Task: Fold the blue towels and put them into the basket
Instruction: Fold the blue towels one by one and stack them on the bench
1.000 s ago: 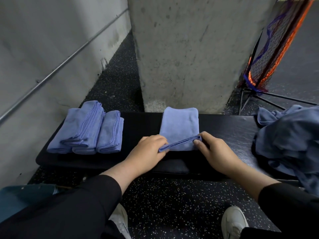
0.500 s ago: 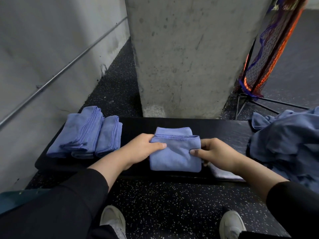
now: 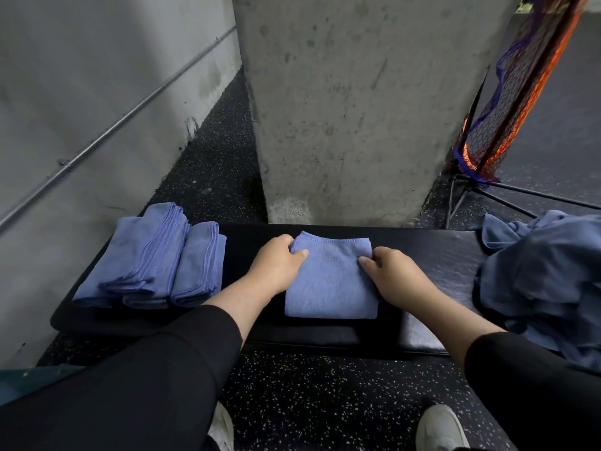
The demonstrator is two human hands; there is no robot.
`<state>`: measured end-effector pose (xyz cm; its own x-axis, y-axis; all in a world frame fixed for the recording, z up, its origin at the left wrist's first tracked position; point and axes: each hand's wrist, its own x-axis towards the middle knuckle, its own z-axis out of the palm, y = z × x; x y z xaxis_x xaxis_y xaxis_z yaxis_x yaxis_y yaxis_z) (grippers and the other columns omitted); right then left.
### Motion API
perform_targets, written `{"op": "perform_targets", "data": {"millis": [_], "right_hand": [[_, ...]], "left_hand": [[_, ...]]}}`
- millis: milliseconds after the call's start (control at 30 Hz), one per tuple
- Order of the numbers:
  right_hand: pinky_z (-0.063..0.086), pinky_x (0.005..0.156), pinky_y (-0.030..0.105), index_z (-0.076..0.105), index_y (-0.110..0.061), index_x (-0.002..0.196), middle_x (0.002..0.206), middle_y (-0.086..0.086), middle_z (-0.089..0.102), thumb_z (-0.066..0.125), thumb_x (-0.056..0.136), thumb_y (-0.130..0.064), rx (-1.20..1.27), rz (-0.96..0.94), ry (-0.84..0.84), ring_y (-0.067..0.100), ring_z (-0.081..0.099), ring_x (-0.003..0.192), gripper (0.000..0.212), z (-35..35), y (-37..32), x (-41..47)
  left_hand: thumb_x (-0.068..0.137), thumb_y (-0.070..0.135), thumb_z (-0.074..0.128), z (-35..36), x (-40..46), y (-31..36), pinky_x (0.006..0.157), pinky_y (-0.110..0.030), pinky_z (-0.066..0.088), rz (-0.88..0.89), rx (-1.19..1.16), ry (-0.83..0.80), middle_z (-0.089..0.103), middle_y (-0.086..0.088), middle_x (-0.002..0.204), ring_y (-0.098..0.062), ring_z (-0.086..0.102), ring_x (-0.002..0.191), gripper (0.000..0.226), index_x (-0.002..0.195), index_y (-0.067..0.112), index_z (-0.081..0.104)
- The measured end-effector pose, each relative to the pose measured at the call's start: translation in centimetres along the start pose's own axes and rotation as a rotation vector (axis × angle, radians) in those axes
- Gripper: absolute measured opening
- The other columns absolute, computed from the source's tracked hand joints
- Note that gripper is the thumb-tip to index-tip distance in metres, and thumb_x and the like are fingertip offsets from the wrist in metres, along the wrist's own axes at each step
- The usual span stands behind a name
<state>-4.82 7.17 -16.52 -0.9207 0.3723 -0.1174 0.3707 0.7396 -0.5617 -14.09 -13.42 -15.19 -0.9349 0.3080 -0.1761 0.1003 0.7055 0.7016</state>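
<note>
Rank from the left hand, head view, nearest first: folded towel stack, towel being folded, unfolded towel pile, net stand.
1. Towel being folded: gripped by the left hand, bench centre.
2. Folded towel stack: bench's left end.
3. Unfolded towel pile: bench's right end.
4. Net stand: far right, behind the bench.

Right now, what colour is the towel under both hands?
Plain periwinkle blue, no pattern, on the folded towel; the head view, the only one, shows it.

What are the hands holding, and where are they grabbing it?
Both hold the folded towel on the bench. The left hand pinches its far left corner; the right hand pinches its far right corner.
</note>
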Motion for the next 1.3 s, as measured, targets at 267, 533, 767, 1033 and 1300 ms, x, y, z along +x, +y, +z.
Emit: {"op": "perform_targets", "data": {"millis": [267, 533, 767, 1033, 1300], "right_hand": [[0.042, 0.068, 0.037, 0.053, -0.023, 0.088, 0.087, -0.006, 0.057, 0.059, 0.091, -0.054, -0.133, -0.012, 0.264, 0.024, 0.053, 0.084, 0.032, 0.9, 0.2, 0.9], [0.015, 0.122, 0.052, 0.029, -0.029, 0.156, 0.166, -0.013, 0.015, 0.015, 0.094, -0.066, -0.340, -0.428, -0.122, 0.008, 0.010, 0.153, 0.073, 3.3, 0.6, -1.3], [0.006, 0.125, 0.048, 0.015, -0.030, 0.160, 0.166, -0.019, 0.001, 0.007, 0.090, -0.069, -0.344, -0.422, -0.171, -0.002, -0.005, 0.150, 0.080, 2.4, 2.7, -1.2], [0.024, 0.116, 0.037, 0.050, -0.034, 0.140, 0.147, -0.017, 0.040, 0.052, 0.085, -0.073, -0.274, -0.647, -0.048, 0.003, 0.035, 0.140, 0.068, 2.0, 5.5, -3.2], [0.041, 0.092, 0.036, 0.057, -0.030, 0.104, 0.095, -0.022, 0.059, 0.038, 0.094, -0.052, -0.252, -0.617, 0.052, 0.004, 0.054, 0.092, 0.031, 0.7, 2.8, -3.8]], "left_hand": [[0.100, 0.034, 0.050, 0.7, -0.4, -0.6, 0.107, -0.040, 0.034, 0.553, 0.470, 0.120, 0.052, 0.004, 0.135, -0.019, 0.048, 0.125, 0.038, 0.136, 0.024, 0.057], [0.104, 0.055, 0.024, 2.9, -1.1, -3.0, 0.125, -0.047, -0.001, 0.474, 0.706, -0.203, -0.004, 0.010, 0.169, -0.005, -0.011, 0.153, 0.063, 0.160, 0.032, 0.012], [0.102, 0.062, 0.018, 2.4, -1.3, -3.2, 0.124, -0.053, -0.005, 0.400, 0.721, -0.279, -0.016, 0.015, 0.167, -0.006, -0.021, 0.151, 0.070, 0.161, 0.032, -0.004], [0.090, 0.076, 0.027, 1.3, -3.2, -4.2, 0.124, -0.043, 0.009, 0.688, 0.683, -0.120, 0.029, 0.008, 0.161, -0.008, 0.019, 0.150, 0.076, 0.150, 0.031, 0.040], [0.094, 0.040, 0.062, 0.9, -4.9, -4.6, 0.110, -0.034, 0.037, 0.659, 0.476, -0.058, 0.059, 0.012, 0.128, -0.013, 0.052, 0.121, 0.035, 0.126, 0.028, 0.060]]}}
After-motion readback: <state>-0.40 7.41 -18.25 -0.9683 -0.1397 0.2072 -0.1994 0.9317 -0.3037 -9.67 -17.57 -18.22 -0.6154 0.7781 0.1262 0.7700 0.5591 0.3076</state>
